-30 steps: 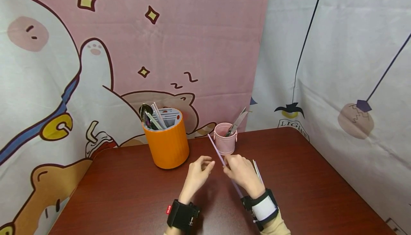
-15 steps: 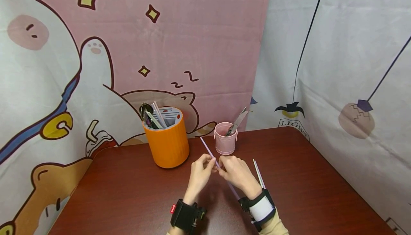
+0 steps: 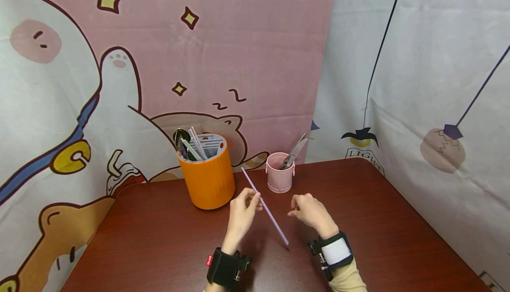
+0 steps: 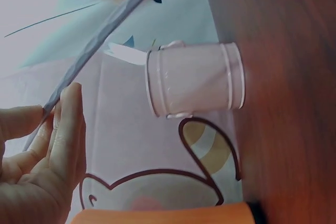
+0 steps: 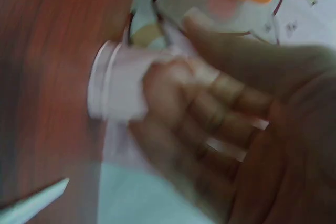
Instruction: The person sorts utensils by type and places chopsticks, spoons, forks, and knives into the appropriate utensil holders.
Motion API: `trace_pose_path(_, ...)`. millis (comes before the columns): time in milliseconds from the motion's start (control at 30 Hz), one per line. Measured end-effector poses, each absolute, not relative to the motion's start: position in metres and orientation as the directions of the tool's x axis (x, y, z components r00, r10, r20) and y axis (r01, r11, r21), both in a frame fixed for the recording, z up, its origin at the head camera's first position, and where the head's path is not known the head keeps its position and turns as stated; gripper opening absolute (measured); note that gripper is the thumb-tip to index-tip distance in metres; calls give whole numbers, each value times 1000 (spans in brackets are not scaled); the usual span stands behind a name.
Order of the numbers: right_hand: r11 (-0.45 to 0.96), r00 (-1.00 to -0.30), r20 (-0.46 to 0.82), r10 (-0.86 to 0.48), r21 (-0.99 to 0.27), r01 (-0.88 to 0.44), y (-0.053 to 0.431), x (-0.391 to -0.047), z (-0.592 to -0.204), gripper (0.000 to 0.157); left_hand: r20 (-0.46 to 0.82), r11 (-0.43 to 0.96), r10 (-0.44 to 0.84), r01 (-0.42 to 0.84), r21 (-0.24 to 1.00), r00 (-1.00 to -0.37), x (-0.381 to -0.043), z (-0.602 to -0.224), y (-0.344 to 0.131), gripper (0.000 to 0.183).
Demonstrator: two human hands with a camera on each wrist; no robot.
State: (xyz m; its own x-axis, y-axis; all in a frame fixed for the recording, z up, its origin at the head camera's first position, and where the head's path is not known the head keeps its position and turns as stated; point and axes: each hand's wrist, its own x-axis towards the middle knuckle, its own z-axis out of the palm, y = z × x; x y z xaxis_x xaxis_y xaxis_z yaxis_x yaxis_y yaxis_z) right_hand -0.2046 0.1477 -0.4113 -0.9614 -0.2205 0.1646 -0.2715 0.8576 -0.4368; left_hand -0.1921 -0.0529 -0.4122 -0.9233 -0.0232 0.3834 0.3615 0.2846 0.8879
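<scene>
A long thin purple stick, straw-like with a faint spiral on its surface, slants over the table. My left hand pinches it between thumb and fingers above its middle, as the left wrist view also shows with the hand and stick. Off to the right and apart from the stick, my right hand hangs with loosely curled fingers and holds nothing. That hand is blurred in the right wrist view. A pink bucket stands just beyond both hands, with a bladed metal tool in it.
An orange round holder with several sticks and other items stands at the back left. A pale stick lies on the dark red table, near the right hand. A printed cloth hangs behind.
My left hand has taken hold of the purple stick. The right hand, which gripped it before, has let go and moved right, over the pale sticks. The stick has shifted left.
</scene>
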Motion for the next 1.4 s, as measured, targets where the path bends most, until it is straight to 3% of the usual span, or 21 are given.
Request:
trace_pose_path(233, 953, -998, -51, 37, -300, 51, 184, -207, -419, 22, 465, 349, -96, 408, 844, -880, -191, -400, -67, 10)
trace_pose_path(433, 953, -968, -201, 152, -230, 198, 193, -210, -427, 29, 607, 412, -189, 499, 763, -772, -188, -375, -86, 12)
trace_pose_path(733, 958, -953, -255, 165, -188, 216, 193, -212, -431, 27, 811, 584, -248, 587, 561, -529, -186, -315, -111, 16)
trace_pose_path(967, 957, -956, -250, 152, -206, 206, 192, -210, -433, 20, 870, 649, -341, 580, 492, -356, -195, -285, -119, 20)
trace_pose_path(1267, 955, -952, -260, 160, -203, 216, 191, -212, -438, 20, 899, 681, -353, 588, 436, -258, -220, -286, -125, 25)
trace_pose_path(1400, 957, -951, -265, 157, -197, 213, 190, -213, -438, 19, 900, 718, -346, 542, 437, -266, -232, -299, -127, 24)
